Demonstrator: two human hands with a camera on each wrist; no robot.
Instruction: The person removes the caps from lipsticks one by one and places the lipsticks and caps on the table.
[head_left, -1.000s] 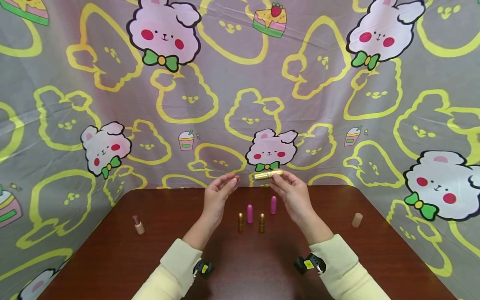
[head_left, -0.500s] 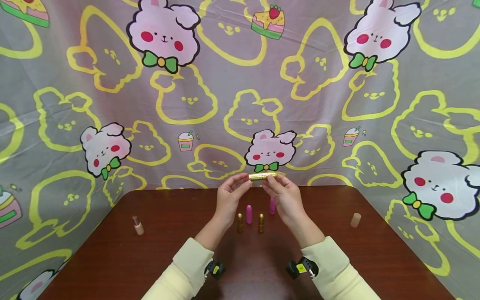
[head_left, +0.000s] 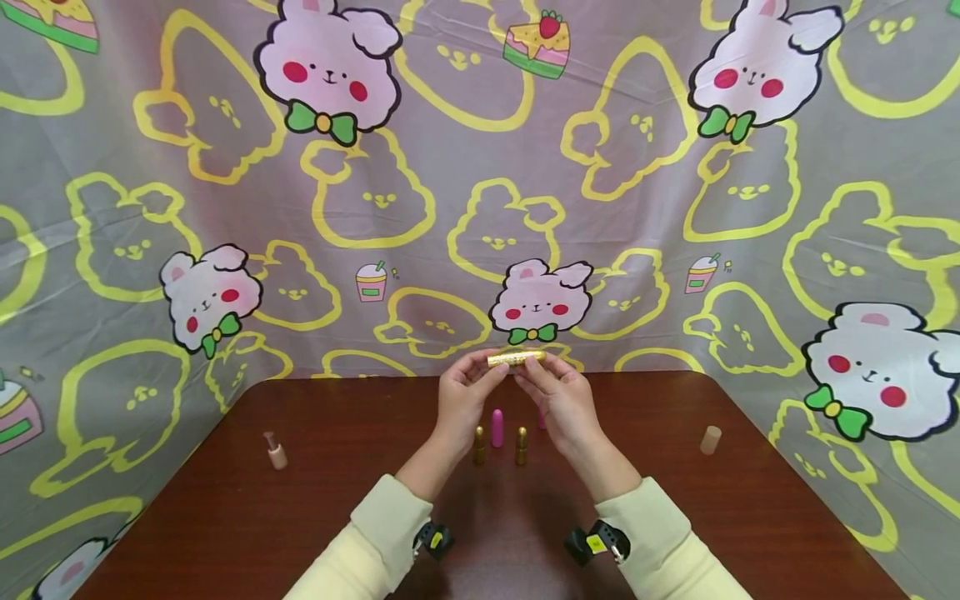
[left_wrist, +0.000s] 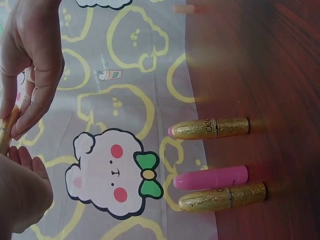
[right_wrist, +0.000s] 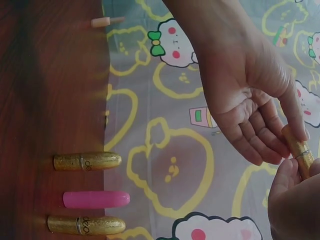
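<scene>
A gold, bullet-shaped lipstick tube (head_left: 516,358) lies sideways in the air above the back of the table, gripped by both hands. My left hand (head_left: 461,400) pinches its left end between thumb and fingers. At the other end, my right hand (head_left: 564,398) holds it with thumb on the near side. The right wrist view shows a thin ring around the middle of the held tube (right_wrist: 302,152). Below the hands stand two similar gold tubes (head_left: 479,446) and a pink tube (head_left: 498,428). Another pink tube (head_left: 542,419) is mostly hidden behind my right hand.
A small beige bottle (head_left: 278,457) with a thin stem on top stands at the table's left. On the right is a beige cylinder (head_left: 711,440). A patterned cloth (head_left: 637,167) hangs behind the brown table (head_left: 510,550) and along its sides.
My left hand has come rightward and taken hold of the tube's left end. My right hand has shifted left and slightly down with the tube, now covering much of the rear pink tube.
</scene>
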